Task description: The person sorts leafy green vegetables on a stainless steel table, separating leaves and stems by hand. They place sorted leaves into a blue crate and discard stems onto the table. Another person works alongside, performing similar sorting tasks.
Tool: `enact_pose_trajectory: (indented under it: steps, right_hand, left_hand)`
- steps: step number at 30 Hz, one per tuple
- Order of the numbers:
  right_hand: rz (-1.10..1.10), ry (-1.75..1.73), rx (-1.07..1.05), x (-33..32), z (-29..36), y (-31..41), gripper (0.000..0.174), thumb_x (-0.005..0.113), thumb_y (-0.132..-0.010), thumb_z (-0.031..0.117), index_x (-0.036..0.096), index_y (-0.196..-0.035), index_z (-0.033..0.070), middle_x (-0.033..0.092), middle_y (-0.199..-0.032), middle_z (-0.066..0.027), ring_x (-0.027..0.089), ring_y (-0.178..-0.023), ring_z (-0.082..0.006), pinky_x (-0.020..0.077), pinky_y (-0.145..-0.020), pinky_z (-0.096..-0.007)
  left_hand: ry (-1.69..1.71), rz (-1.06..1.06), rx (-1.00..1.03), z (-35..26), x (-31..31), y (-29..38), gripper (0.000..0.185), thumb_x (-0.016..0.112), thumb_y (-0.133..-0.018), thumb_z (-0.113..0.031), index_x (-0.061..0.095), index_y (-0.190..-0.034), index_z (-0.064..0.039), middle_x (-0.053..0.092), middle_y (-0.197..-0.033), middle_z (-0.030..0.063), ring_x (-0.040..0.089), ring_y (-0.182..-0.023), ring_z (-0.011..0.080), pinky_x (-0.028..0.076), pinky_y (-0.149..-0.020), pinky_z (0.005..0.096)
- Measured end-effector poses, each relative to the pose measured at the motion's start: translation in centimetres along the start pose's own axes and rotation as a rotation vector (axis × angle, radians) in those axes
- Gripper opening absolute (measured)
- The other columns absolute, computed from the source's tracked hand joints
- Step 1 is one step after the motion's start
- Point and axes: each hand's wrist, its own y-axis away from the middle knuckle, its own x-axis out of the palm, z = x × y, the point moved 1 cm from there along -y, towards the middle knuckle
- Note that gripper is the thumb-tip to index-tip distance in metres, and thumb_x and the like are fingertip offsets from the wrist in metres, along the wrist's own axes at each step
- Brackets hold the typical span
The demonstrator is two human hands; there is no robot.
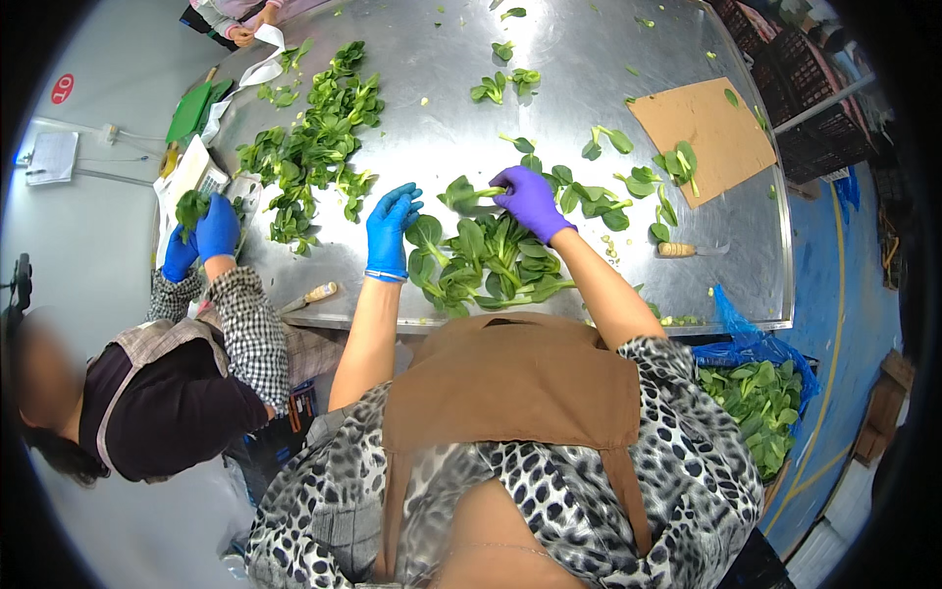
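Note:
My right hand (533,202), in a purple glove, grips a small green bok choy plant (462,195) by its pale stem end, with the leaves pointing left. Across from it, my left hand (394,228) is in a blue glove with its fingers loosely curved and nothing seen in them. It hovers at the left side of a pile of bok choy (500,261) lying on the metal table in front of my brown apron. Some loose bok choy plants (589,195) lie just right of my right hand.
A wooden-handled knife (681,250) and a cardboard sheet (710,147) lie right. A long bok choy heap (316,147) and another knife (316,294) are left. Nearby, a co-worker's blue-gloved hands (213,228) hold greens. A lined crate (762,405) of greens stands beyond the table edge.

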Motion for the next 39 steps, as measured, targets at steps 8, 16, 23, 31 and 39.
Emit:
enact_pose_trajectory:
  steps: [8, 16, 23, 31, 39]
  right_hand:
    - [0.048, -0.979, 0.377, -3.8, 5.1, 4.7, 0.045, 0.070, -0.083, 0.009, 0.051, -0.121, -0.004, 0.067, -0.101, -0.0128, 0.065, -0.089, -0.0169, 0.0500, -0.077, -0.0256]
    - [-0.040, -0.728, 0.157, -2.7, 5.1, 6.6, 0.037, 0.073, -0.078, 0.005, 0.056, -0.110, 0.000, 0.062, -0.094, -0.0048, 0.060, -0.085, -0.0111, 0.0489, -0.078, -0.0246]
    - [-0.083, -0.742, 0.123, -2.5, 6.1, 7.5, 0.029, 0.071, -0.080, 0.006, 0.058, -0.105, -0.001, 0.063, -0.090, -0.0052, 0.059, -0.078, -0.0080, 0.0497, -0.071, -0.0214]
    - [-0.097, -0.884, 0.249, -2.5, 6.6, 7.8, 0.027, 0.068, -0.084, 0.008, 0.058, -0.107, -0.001, 0.063, -0.091, -0.0060, 0.064, -0.080, -0.0125, 0.0529, -0.072, -0.0245]
    - [-0.279, -0.438, 0.137, -5.3, 0.8, 5.1, 0.019, 0.062, -0.087, 0.005, 0.064, -0.106, 0.001, 0.067, -0.096, -0.0064, 0.064, -0.083, -0.0137, 0.0510, -0.074, -0.0280]
  left_hand:
    - [-0.043, 0.181, -0.007, 0.2, 4.2, 2.0, 0.024, 0.060, -0.092, -0.017, 0.066, -0.110, -0.003, 0.067, -0.100, 0.0053, 0.060, -0.086, 0.0114, 0.048, -0.081, 0.0247]
    - [-0.277, 0.290, 0.133, -0.6, 9.3, 3.3, 0.028, 0.074, -0.082, -0.015, 0.065, -0.105, -0.001, 0.067, -0.096, 0.0042, 0.058, -0.086, 0.0104, 0.049, -0.078, 0.0257]
    - [-0.089, 0.331, 0.097, -0.6, 9.4, 3.7, 0.031, 0.074, -0.082, -0.010, 0.062, -0.108, 0.000, 0.066, -0.097, 0.0045, 0.060, -0.086, 0.0102, 0.050, -0.078, 0.0256]
    - [0.024, 0.331, -0.031, -0.2, 9.1, 3.9, 0.034, 0.071, -0.083, -0.011, 0.060, -0.114, -0.002, 0.064, -0.104, 0.0042, 0.059, -0.094, 0.0130, 0.047, -0.087, 0.0283]
    - [0.472, -0.049, 0.203, -3.3, -1.8, -3.3, 0.039, 0.056, -0.096, -0.030, 0.056, -0.122, -0.001, 0.061, -0.119, 0.0131, 0.057, -0.110, 0.0208, 0.042, -0.104, 0.0332]
